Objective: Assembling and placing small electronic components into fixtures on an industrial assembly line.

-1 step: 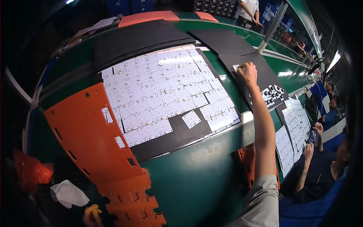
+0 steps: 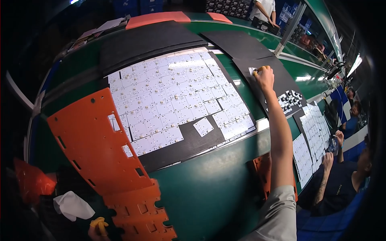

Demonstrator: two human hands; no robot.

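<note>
So the small white piece (image 2: 252,71) is up on a black sheet (image 2: 283,76), upper right of the frame, poking out just left of the fingertips of the right hand (image 2: 264,77). That's clearly the nearer hand; the left hand (image 2: 97,229) is way off at the lower left, yellow covers on its fingertips. Right grip looks bunched over the piece, touching it as far as I can see, but can't tell if it's pinched or just pressed down. Long axis? No clue, the fingers hide most of it. Left fingertips look gathered, but I can't tell if there's anything between them.

Further out, toward the bottom of that sheet, there's a cluster of black-topped pieces (image 2: 287,101). Mid-frame is a big grid of white boards (image 2: 161,90), plus one loose white square (image 2: 203,127) sitting crooked in a gap. Orange panel (image 2: 90,140) on the left, green surface (image 2: 201,193) below, and a co-worker (image 2: 341,188) lower right.
</note>
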